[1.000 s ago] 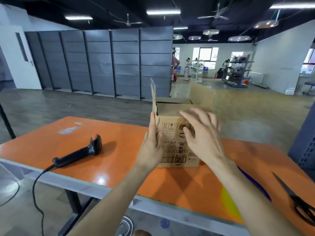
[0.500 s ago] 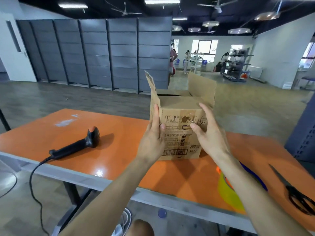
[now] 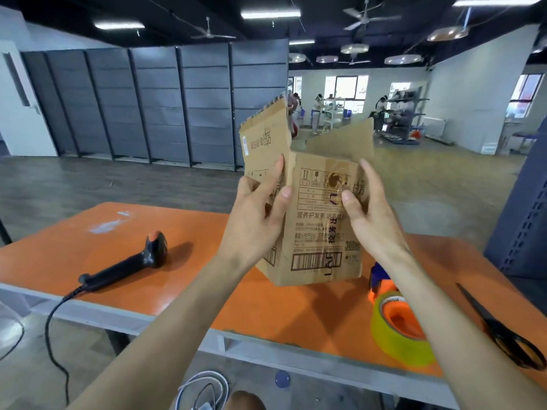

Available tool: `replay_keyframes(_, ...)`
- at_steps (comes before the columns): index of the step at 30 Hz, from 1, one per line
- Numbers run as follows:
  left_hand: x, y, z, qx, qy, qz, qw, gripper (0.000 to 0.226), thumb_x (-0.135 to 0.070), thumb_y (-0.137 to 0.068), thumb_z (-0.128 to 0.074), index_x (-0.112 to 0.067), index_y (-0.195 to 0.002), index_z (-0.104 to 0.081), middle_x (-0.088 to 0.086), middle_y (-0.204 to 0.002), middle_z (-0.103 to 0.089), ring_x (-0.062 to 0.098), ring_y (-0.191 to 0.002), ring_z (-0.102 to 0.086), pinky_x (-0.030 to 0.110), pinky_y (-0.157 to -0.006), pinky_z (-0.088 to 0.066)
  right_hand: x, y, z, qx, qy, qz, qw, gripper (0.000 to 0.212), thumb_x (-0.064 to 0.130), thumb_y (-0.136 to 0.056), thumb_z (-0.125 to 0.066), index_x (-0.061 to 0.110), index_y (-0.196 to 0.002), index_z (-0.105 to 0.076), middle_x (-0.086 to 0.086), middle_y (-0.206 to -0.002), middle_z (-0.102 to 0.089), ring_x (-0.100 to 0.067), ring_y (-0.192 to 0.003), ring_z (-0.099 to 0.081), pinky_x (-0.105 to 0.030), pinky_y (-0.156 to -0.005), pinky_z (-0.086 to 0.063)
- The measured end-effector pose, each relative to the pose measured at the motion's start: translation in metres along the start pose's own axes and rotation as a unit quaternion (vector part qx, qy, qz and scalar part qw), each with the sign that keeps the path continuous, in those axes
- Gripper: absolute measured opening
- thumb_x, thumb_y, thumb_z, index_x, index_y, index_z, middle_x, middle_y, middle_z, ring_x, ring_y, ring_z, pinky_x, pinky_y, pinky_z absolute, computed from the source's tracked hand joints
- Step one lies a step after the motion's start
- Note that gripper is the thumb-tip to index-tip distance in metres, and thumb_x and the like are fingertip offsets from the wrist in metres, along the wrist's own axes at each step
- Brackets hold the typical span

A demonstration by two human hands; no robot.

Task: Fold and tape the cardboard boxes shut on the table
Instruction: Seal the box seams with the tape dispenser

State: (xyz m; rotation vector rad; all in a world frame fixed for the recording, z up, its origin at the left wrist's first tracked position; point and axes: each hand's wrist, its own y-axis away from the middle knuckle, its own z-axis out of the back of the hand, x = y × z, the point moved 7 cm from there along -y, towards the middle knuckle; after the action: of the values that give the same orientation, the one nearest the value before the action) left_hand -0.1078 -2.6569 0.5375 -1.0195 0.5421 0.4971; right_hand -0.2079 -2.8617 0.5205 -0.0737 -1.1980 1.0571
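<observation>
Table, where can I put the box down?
The biggest bare patch of the table lies between the scanner and the tape, on the near side of the box. Another lies left of the scanner. The right end is crowded: tape and scissors lie close together.

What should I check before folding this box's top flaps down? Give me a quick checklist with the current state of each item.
1. Grip on the cardboard box: left hand grips its left corner and right hand its right edge: ok.
2. Top flaps down: left flap and far flap stand up: not ok.
3. Tape within reach: tape roll lies on the table under the right forearm: ok.
4. Scissors available: on the table to the right: ok.
5. Box seated flat on the table: it looks tilted: cannot tell.
6. Box bottom sealed: hidden: cannot tell.
</observation>
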Motion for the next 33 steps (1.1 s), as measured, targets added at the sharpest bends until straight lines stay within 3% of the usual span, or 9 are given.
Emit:
replay_keyframes(2, -0.005, 0.000, 0.006, -0.013, -0.005, -0.002, 1.000, 0.055, -0.048, -0.103, -0.048, -0.039, -0.155, -0.037, -0.007, -0.111, -0.046, -0.005, -0.104, -0.051, 0.006, -0.095, -0.041, 0.004, -0.001, -0.001, 0.011, 0.009, 0.000, 1.000, 0.060, 0.047, -0.103, -0.048, 0.063, -0.148, -0.010, 0.014, -0.164, -0.029, -0.022, -0.144, -0.041, -0.049, -0.111, -0.036)
replay_keyframes(5, -0.007, -0.002, 0.009, -0.003, 0.032, 0.021, 0.999, 0.052, -0.043, -0.103, -0.053, -0.038, -0.153, -0.041, -0.005, -0.121, -0.049, 0.019, -0.110, -0.061, 0.036, -0.094, -0.056, 0.007, 0.000, 0.000, 0.012, 0.008, 0.004, 1.000, 0.061, 0.048, -0.103, -0.049, 0.062, -0.149, -0.012, 0.017, -0.163, -0.030, -0.020, -0.145, -0.037, -0.049, -0.112, -0.035)
replay_keyframes(8, -0.009, -0.003, 0.010, 0.000, 0.053, 0.035, 0.998, 0.051, -0.044, -0.102, -0.055, -0.040, -0.152, -0.043, -0.007, -0.123, -0.048, 0.023, -0.102, -0.064, 0.039, -0.092, -0.058, 0.007, 0.002, 0.000, 0.011, 0.006, -0.001, 1.000, 0.061, 0.050, -0.102, -0.050, 0.061, -0.150, -0.013, 0.019, -0.162, -0.029, -0.019, -0.146, -0.036, -0.050, -0.112, -0.035)
replay_keyframes(11, -0.014, -0.003, 0.007, 0.014, 0.011, 0.010, 1.000, 0.051, -0.047, -0.103, -0.050, -0.043, -0.153, -0.039, -0.002, -0.134, -0.046, -0.001, -0.118, -0.049, 0.030, -0.109, -0.045, -0.001, 0.005, -0.001, 0.013, -0.016, -0.017, 1.000, 0.062, 0.055, -0.100, -0.050, 0.062, -0.149, -0.012, 0.020, -0.162, -0.028, -0.018, -0.146, -0.035, -0.050, -0.113, -0.033)
replay_keyframes(16, -0.029, 0.001, -0.009, 0.088, -0.044, -0.015, 0.995, 0.053, -0.062, -0.101, -0.043, -0.067, -0.148, -0.020, -0.004, -0.168, -0.018, 0.003, -0.153, -0.011, 0.043, -0.126, -0.018, -0.022, 0.017, -0.015, 0.037, -0.145, -0.085, 0.985, 0.068, 0.068, -0.090, -0.056, 0.060, -0.147, -0.019, 0.022, -0.156, -0.036, -0.010, -0.144, -0.038, -0.047, -0.116, -0.037)
replay_keyframes(19, -0.031, -0.001, -0.009, 0.112, -0.082, -0.029, 0.990, 0.053, -0.053, -0.104, -0.045, -0.059, -0.152, -0.025, -0.002, -0.169, -0.019, 0.008, -0.155, -0.013, 0.049, -0.124, -0.020, -0.036, 0.027, -0.030, 0.074, -0.181, -0.108, 0.975, 0.063, 0.065, -0.092, -0.056, 0.054, -0.147, -0.026, 0.039, -0.129, -0.052, -0.005, -0.128, -0.055, -0.044, -0.095, -0.055)
replay_keyframes(22, -0.029, -0.005, -0.012, 0.145, -0.100, -0.020, 0.984, 0.053, -0.051, -0.102, -0.051, -0.053, -0.152, -0.033, -0.007, -0.167, -0.024, 0.013, -0.152, -0.025, 0.046, -0.123, -0.026, -0.046, 0.041, -0.045, 0.129, -0.189, -0.133, 0.964, 0.047, 0.062, -0.095, -0.053, 0.045, -0.136, -0.035, 0.029, -0.125, -0.057, 0.004, -0.101, -0.066, -0.027, -0.071, -0.060)
replay_keyframes(27, -0.019, -0.014, -0.022, 0.233, -0.179, -0.019, 0.956, 0.053, -0.053, -0.099, -0.056, -0.051, -0.150, -0.040, -0.017, -0.163, -0.031, 0.011, -0.150, -0.029, 0.032, -0.121, -0.022, -0.062, 0.066, -0.061, 0.217, -0.131, -0.202, 0.946, 0.048, 0.064, -0.095, -0.049, 0.032, -0.128, -0.037, 0.005, -0.109, -0.062, -0.022, -0.074, -0.077, -0.040, -0.074, -0.064)
replay_keyframes(33, -0.008, -0.018, -0.042, 0.307, -0.246, -0.035, 0.919, 0.057, -0.065, -0.094, -0.054, -0.053, -0.148, -0.042, -0.024, -0.159, -0.035, 0.008, -0.149, -0.031, 0.027, -0.116, -0.021, -0.056, 0.062, -0.046, 0.228, 0.066, -0.154, 0.959, 0.030, 0.046, -0.102, -0.053, 0.019, -0.100, -0.065, -0.001, -0.081, -0.074, -0.017, -0.066, -0.074, -0.045, -0.077, -0.061)
